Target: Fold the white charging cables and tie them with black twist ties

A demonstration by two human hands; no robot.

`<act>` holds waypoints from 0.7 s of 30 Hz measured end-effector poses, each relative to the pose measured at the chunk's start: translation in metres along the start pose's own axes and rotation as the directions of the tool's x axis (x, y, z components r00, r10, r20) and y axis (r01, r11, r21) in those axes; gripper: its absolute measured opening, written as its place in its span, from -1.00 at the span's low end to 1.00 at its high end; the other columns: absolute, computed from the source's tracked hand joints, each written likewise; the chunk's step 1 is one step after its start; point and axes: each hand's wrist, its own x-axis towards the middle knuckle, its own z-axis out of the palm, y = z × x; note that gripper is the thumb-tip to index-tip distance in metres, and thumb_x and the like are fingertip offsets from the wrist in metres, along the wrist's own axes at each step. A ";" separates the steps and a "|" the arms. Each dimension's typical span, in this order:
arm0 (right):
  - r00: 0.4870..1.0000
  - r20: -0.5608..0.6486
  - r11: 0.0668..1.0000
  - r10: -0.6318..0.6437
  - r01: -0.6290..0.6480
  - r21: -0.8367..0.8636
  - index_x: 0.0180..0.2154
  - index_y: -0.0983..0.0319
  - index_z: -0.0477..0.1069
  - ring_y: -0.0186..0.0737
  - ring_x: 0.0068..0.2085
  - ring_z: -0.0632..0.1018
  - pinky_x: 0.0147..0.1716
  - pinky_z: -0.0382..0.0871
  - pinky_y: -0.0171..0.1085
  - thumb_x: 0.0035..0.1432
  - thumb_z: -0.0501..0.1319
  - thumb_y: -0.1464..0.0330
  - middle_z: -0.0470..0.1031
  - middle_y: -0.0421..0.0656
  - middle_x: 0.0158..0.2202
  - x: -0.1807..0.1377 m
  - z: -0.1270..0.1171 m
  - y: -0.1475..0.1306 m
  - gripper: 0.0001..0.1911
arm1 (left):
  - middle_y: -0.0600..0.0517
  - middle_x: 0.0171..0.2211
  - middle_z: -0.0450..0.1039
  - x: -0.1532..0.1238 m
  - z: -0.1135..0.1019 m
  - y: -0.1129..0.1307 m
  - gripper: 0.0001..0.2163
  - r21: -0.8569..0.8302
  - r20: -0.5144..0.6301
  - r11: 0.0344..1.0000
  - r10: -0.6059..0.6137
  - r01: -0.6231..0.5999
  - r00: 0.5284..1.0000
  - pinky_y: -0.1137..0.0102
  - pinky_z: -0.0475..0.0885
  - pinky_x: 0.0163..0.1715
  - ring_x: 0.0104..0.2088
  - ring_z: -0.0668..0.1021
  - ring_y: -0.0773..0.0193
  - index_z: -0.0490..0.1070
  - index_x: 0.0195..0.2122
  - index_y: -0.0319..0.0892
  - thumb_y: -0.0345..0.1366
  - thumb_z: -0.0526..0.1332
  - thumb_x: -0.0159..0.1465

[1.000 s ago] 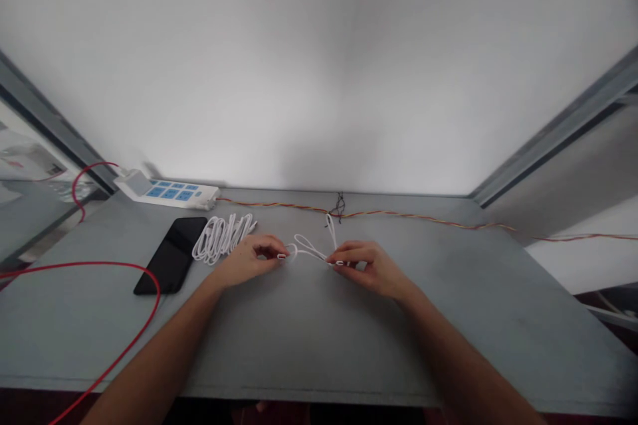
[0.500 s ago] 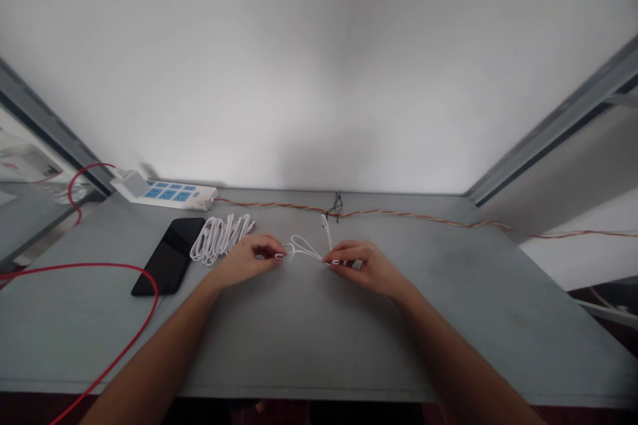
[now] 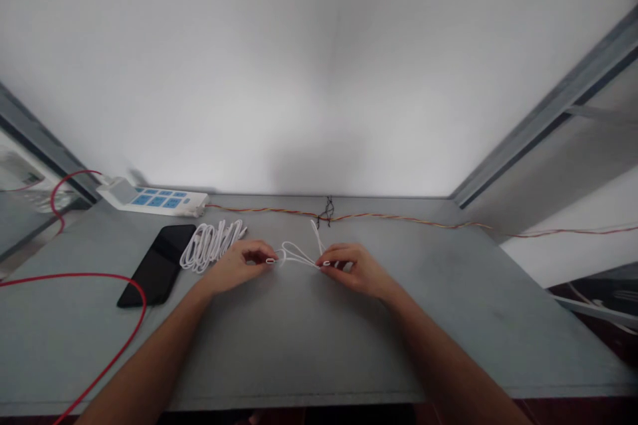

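Note:
A thin white charging cable (image 3: 298, 253) stretches between my two hands above the grey table, with loops in its middle. My left hand (image 3: 239, 267) pinches one end, where a small white plug (image 3: 271, 260) pokes out past the fingertips. Closed on the cable's other part is my right hand (image 3: 355, 269), a small white connector (image 3: 326, 263) showing at its fingers. One loop of the cable rises behind the right fingertips. Just left of my left hand lies a coiled bundle of white cables (image 3: 212, 246).
A black phone (image 3: 158, 265) lies left of the coil, with a red cable (image 3: 143, 305) curving across its corner. Behind it stands a white power strip (image 3: 159, 201) holding a plugged-in adapter (image 3: 119, 191). A twisted red-yellow wire (image 3: 389, 216) runs along the table's back edge.
The view has shifted slightly, so the table things appear a little further left and lower. Both hands keep the same hold on the white cable.

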 end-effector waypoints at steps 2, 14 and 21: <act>1.000 -0.025 1.000 0.014 -0.014 -0.009 -0.31 0.19 0.52 -0.30 -0.38 0.49 -0.40 0.35 -0.33 0.17 0.16 0.29 0.52 -0.16 -0.35 0.001 0.002 0.003 -0.82 | -0.01 -0.31 0.49 0.000 0.001 -0.001 -0.83 0.013 0.013 1.000 -0.024 0.024 1.000 0.38 0.41 -0.27 -0.32 0.50 0.28 0.51 -0.29 -0.20 -0.24 0.24 0.15; 0.860 -0.426 0.895 0.281 -0.395 -0.207 -0.28 0.21 0.29 -0.16 -0.32 0.50 -0.33 0.31 -0.21 0.29 -0.13 0.17 0.48 -0.08 -0.33 0.008 -0.002 0.033 -0.66 | -0.06 -0.26 0.44 0.003 0.001 -0.005 -0.68 0.331 -0.424 0.927 -0.021 0.176 0.906 0.24 0.32 -0.10 -0.18 0.46 0.17 0.39 -0.23 -0.19 -0.15 -0.09 0.34; 0.896 -0.267 0.878 0.355 -0.418 -0.234 -0.20 0.22 0.23 -0.17 -0.39 0.48 -0.43 0.29 -0.25 0.01 0.23 0.03 0.44 -0.13 -0.37 0.003 0.004 0.031 -0.54 | -0.06 -0.25 0.44 -0.009 0.006 0.009 -0.53 0.362 -0.187 0.916 -0.109 0.171 0.976 0.26 0.39 -0.29 -0.31 0.49 0.15 0.35 -0.04 -0.17 0.00 0.23 0.11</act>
